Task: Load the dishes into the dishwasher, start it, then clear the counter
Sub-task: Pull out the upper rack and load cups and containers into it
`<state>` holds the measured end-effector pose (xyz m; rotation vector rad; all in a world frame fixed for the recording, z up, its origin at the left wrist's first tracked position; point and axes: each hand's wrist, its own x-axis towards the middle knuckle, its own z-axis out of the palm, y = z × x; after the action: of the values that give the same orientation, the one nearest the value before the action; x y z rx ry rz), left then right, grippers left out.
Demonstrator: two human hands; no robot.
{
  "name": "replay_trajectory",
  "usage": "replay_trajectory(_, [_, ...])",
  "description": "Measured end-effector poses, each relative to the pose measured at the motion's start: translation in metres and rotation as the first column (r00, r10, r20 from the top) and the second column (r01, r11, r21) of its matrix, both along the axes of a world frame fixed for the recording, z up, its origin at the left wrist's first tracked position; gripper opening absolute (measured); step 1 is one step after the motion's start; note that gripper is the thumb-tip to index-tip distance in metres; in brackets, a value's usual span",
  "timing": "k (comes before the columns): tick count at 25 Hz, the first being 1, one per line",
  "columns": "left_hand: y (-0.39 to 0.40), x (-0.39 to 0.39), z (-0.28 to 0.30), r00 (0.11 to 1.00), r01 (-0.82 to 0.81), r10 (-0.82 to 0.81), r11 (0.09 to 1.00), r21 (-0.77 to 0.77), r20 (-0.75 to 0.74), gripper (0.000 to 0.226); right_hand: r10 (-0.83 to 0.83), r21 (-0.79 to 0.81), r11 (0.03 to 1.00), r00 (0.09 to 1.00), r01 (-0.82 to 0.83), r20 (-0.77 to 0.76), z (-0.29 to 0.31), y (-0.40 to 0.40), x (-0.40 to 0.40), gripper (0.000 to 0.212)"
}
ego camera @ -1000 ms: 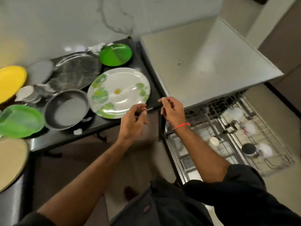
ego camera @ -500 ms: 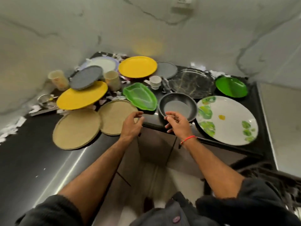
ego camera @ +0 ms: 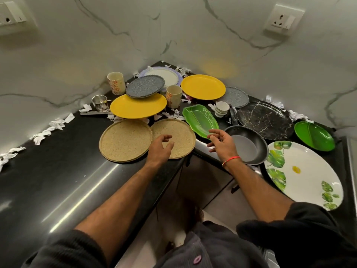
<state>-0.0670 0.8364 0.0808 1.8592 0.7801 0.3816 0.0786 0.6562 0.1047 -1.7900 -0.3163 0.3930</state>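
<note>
Now both of my hands are off the table edge, where their fingers curled half a second ago. My left hand hovers with fingers loosely bent and holding nothing, above the right one of two round tan cork-textured mats; the other mat lies just beside it, rims touching. My right hand, red thread at the wrist, is likewise released, fingers spread, between the green leaf-shaped dish and the dark non-stick frying pan.

View has swung left since a second ago: the dishwasher rack is out of frame, and the corner of the black glossy table fills the picture.

Dishes all on the table: large white plate with green leaf print beside the pan; black marbled round plate behind the pan; green round divided plate at far right; two yellow plates; a grey speckled plate tilted on the nearer yellow one. Torn white paper scraps lie along the wall.
</note>
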Motion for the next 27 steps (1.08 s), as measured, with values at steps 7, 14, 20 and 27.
replay_trajectory(7, [-0.009,0.057,0.014,0.990,0.136,-0.139,0.988,0.073,0.030,0.030,-0.102,-0.032,0.994,0.995,0.102,-0.003,0.000,-0.006,0.045,0.020])
replay_trajectory(14, [-0.023,0.143,0.013,0.970,0.243,-0.244,0.968,0.067,-0.005,0.036,-0.154,-0.004,0.988,0.986,0.154,-0.065,-0.008,0.001,0.104,0.035])
replay_trajectory(20, [-0.018,0.250,0.002,0.953,0.299,-0.281,0.935,0.191,-0.111,0.054,-0.097,-0.028,0.995,0.975,0.094,-0.200,-0.020,0.013,0.172,0.055])
replay_trajectory(27, [-0.013,0.356,-0.034,0.866,0.489,-0.425,0.829,0.273,-0.262,0.092,-0.094,-0.039,0.995,0.981,0.089,-0.167,-0.033,0.005,0.233,0.041])
